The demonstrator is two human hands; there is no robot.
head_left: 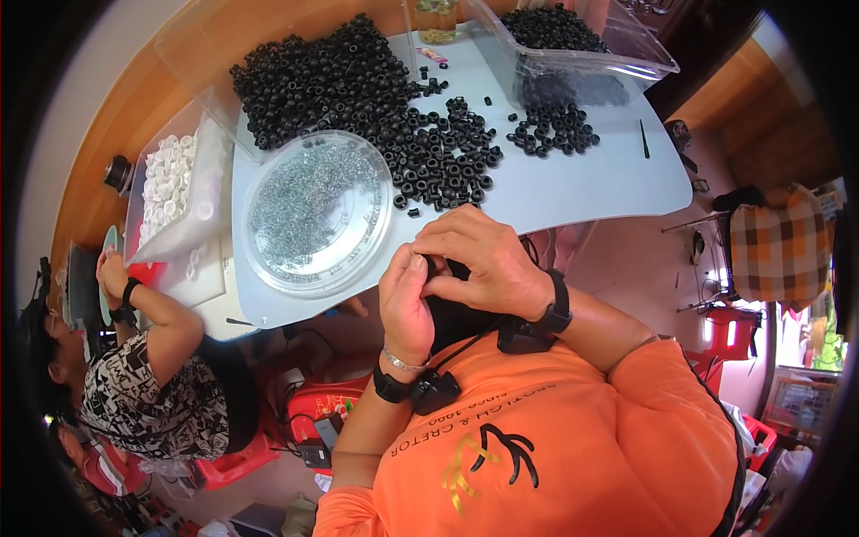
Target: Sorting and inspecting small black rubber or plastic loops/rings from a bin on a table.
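grip: left hand (407, 300) and right hand (488, 264) clamped on a small black part (433, 265).
it sits between them (mostly covered), at the near edge of the table (617, 183); loose black parts (447, 159) lie beyond, beside a round tray (362, 237) of clear beads (300, 210).

my left hand (405, 304) and right hand (488, 264) cover most of the small black piece (433, 266) between them, so i can't tell its shape. the clear beads (304, 206) in the round tub (353, 255) are too tiny to tell apart. the upper edge cuts off the jar (436, 20) and the clear bin (626, 66); the lower edge, my orange shirt (582, 438). whatever the co-worker's hands (114, 274) may hold, i can't make out.
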